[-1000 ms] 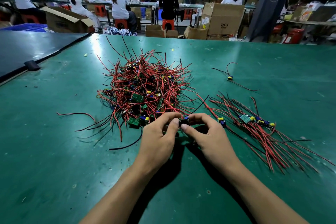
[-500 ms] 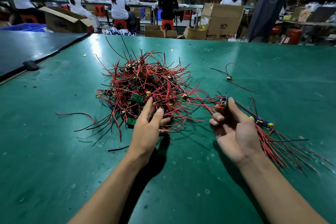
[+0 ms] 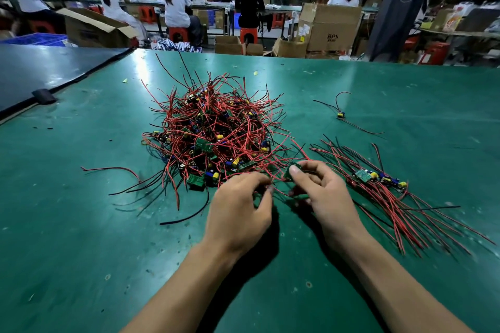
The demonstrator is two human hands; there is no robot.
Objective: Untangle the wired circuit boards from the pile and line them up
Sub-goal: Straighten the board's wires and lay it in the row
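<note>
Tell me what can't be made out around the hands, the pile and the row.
Head view only.
Left hand: fingertips motion-blurred; whether they pinch a red wire is unclear.
Small green circuit board in the right hand: mostly covered by thumb and fingers.
Tangled pile of red and black wired boards: lower boards buried, uncountable.
Lined-up row of wired boards: wire ends blur toward the right edge.

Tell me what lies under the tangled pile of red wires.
Small green circuit boards poke out at its near edge, on the green tabletop. Anything deeper is covered.
</note>
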